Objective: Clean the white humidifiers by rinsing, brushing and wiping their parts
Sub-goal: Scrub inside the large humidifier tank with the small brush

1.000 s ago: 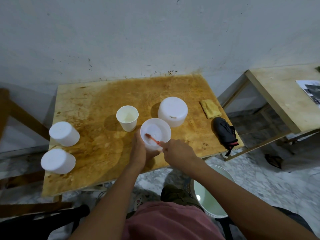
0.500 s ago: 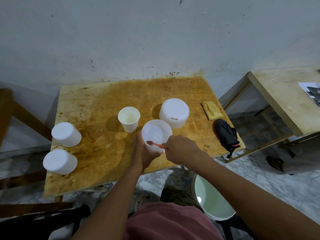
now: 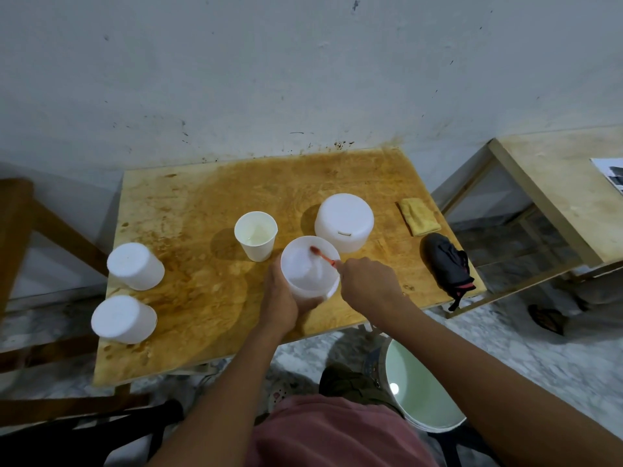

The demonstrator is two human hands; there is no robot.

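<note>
My left hand (image 3: 279,298) grips a white humidifier tank (image 3: 308,274) from its left side and underneath, mouth tilted up toward me. My right hand (image 3: 369,284) holds a small orange brush (image 3: 323,255) whose head is inside the tank near the far rim. A white humidifier base (image 3: 344,222) stands just behind the tank. Two more white humidifier parts (image 3: 135,266) (image 3: 123,318) sit upside down at the table's left edge.
A white paper cup (image 3: 256,234) with liquid stands left of the tank on the stained wooden table (image 3: 188,298). A folded yellow cloth (image 3: 419,215) and a black cloth (image 3: 446,261) lie at the right edge. A bucket of water (image 3: 418,389) stands on the floor by my knee.
The brush head has moved from the near part of the tank's inside up to its far rim. Both hands stay on the tank and brush.
</note>
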